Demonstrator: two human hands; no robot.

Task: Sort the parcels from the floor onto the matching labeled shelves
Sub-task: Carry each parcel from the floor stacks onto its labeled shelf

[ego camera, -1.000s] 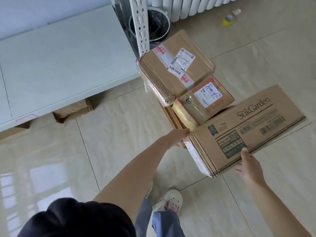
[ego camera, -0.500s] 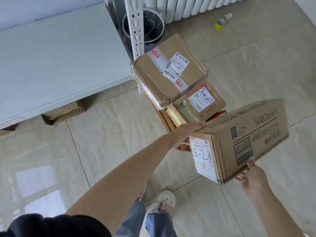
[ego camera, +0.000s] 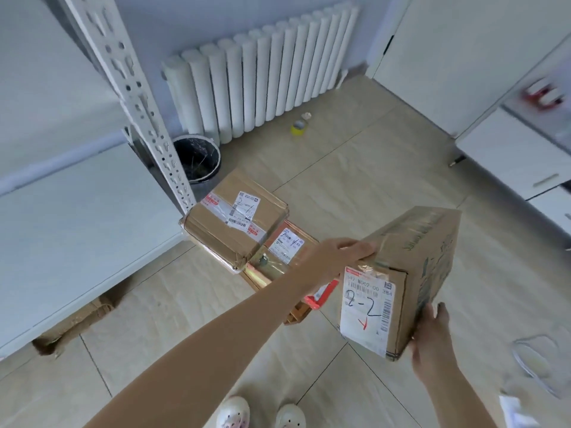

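Head view: left hand (ego camera: 338,256) and right hand (ego camera: 432,338) grip long parcel (ego camera: 401,273) marked 2-2 above floor (ego camera: 370,180); stacked parcels (ego camera: 234,220) beside shelf (ego camera: 77,217).

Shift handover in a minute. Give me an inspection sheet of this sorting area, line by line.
Surface: beige tiled floor.
Job's things: long parcel marked 2-2, lifted; parcel marked 2-1 atop a stack beside the white shelf.
Clutter: yellow tape roll; black bin.
Grippers: left hand on the long parcel's top edge; right hand under its lower corner.
Cables: nothing seen.
Surroundings: white radiator; white cabinets.
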